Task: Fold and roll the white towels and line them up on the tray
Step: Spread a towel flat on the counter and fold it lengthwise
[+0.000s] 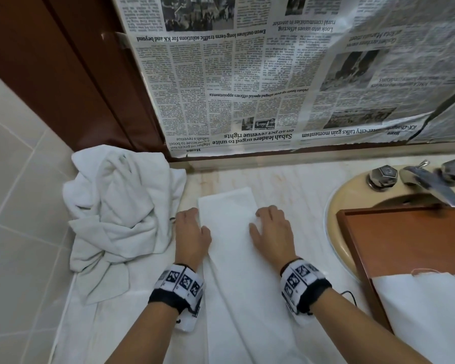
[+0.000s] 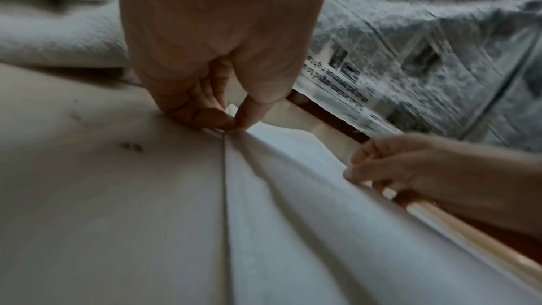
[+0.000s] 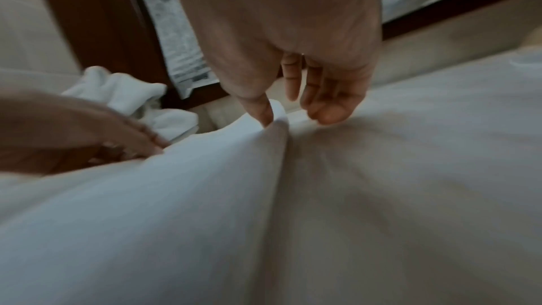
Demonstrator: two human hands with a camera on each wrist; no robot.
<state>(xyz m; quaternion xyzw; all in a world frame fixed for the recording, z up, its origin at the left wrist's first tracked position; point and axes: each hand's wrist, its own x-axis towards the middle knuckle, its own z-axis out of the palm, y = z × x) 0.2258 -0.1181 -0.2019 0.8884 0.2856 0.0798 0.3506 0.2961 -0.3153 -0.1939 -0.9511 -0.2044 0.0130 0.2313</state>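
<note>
Done: long folded towel (image 1: 237, 248) flat on tabletop (image 1: 294, 185).
L hand (image 1: 191, 232): pinches its left edge.
R hand (image 1: 272, 232): thumb + fingers pinch right edge.
Left: roll it, fold towel pile (image 1: 113, 206), fill tray (image 1: 405, 237).

Your left hand (image 1: 192, 232) covers the left edge of the folded towel (image 1: 237, 248) in the head view; your fingertips curl out of sight beneath it. The towel's near end runs off the bottom edge. The tray (image 1: 405, 240) is cut off at the right edge, and the cloth (image 1: 428, 313) lying on it hides its near part. The faucet (image 1: 431, 185) is blurred. Both wrist views are blurred; newspaper (image 2: 410, 55) print there is unreadable.
</note>
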